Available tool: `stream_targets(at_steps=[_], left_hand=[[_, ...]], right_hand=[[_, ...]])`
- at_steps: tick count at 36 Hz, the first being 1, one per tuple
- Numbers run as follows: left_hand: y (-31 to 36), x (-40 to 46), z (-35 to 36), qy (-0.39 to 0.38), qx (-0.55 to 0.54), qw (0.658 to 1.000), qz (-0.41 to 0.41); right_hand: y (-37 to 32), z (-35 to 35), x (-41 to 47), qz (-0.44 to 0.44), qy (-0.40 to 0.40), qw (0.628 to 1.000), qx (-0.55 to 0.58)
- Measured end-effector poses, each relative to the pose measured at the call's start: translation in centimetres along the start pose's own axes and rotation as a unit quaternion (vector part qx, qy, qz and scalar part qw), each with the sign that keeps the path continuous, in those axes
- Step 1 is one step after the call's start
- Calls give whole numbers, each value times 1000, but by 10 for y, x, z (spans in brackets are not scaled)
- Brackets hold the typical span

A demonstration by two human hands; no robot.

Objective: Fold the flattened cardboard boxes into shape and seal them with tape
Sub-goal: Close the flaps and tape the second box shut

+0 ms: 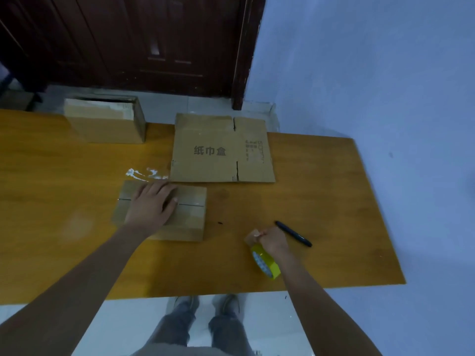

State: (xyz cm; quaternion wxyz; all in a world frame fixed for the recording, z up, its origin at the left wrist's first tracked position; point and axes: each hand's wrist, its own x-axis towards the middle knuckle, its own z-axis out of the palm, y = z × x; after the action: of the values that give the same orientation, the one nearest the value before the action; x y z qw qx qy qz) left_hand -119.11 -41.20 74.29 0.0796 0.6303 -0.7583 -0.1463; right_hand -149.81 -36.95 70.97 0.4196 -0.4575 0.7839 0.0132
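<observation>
Two hands are over the wooden counter [321, 201]. The left hand [150, 205] lies flat, fingers spread, on top of a folded box [190, 217] whose top seam carries clear tape. The right hand [273, 240] is closed in a grip on a roll of yellow tape [266, 264], near a black pen [293, 233]. A flattened cardboard box [221, 150] with printed characters lies just behind the folded one. Another assembled box [108, 122] stands at the far left edge.
</observation>
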Motion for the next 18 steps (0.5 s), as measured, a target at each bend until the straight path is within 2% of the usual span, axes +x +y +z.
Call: stream_targets(at_steps=[10,18], left_hand=[[-5,-6,12,22,21,1000,8],[-9,-5,16,35,18,999,10]], right_hand=[[-16,6,14,53,34,998,23],[-33,10,21,37,70,996,36]])
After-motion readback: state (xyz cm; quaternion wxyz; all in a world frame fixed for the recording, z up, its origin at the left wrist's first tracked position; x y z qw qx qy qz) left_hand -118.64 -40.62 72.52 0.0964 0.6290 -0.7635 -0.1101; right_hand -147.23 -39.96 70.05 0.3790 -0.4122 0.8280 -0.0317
